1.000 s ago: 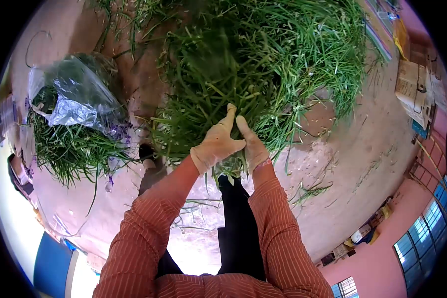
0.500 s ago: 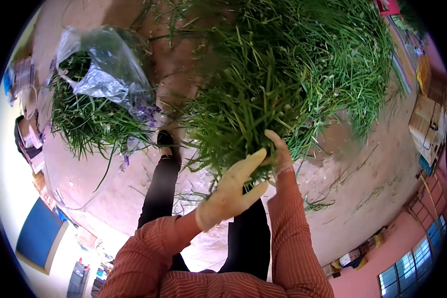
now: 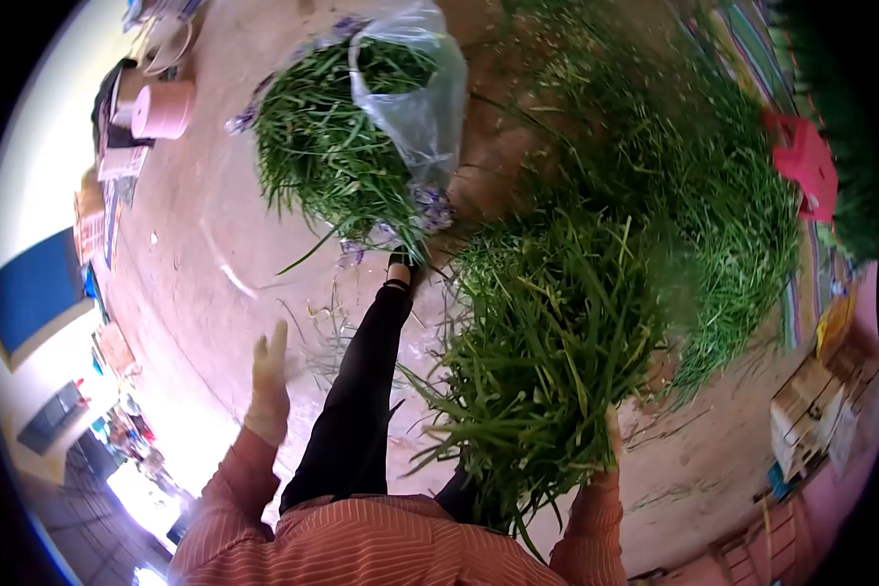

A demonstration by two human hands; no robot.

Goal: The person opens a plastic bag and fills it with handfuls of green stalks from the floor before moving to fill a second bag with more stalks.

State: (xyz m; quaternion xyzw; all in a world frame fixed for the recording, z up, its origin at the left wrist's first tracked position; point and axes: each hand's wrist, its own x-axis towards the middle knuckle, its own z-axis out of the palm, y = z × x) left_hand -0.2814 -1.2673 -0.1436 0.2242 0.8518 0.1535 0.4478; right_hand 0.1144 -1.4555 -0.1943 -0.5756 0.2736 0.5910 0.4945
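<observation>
A thick bunch of long green grass-like leaves point(image 3: 557, 361) hangs in front of my body on the right, over my leg. My right hand point(image 3: 612, 438), in a pale glove, supports it from the right side; most of the fingers are hidden behind the leaves. Out to the left, my left hand point(image 3: 270, 386), also gloved, is empty, its fingers stretched out and slightly blurred. Beyond the bunch, a wide heap of the same greens point(image 3: 723, 234) covers the floor. Another pile of greens point(image 3: 327, 146) lies ahead, with a clear plastic bag point(image 3: 425, 107) over its right part.
A pink bucket point(image 3: 162, 109) stands at the far left. On the right are a red plastic object point(image 3: 803, 166), a striped mat point(image 3: 801, 293) and a cardboard box point(image 3: 806, 405). My foot point(image 3: 398, 273) is beside the bagged pile. Loose stalks lie on the floor.
My left hand has left the bunch and swung out to the left. The bunch is now nearer my body, at my right hand. The view has turned, shifting the bagged pile rightward.
</observation>
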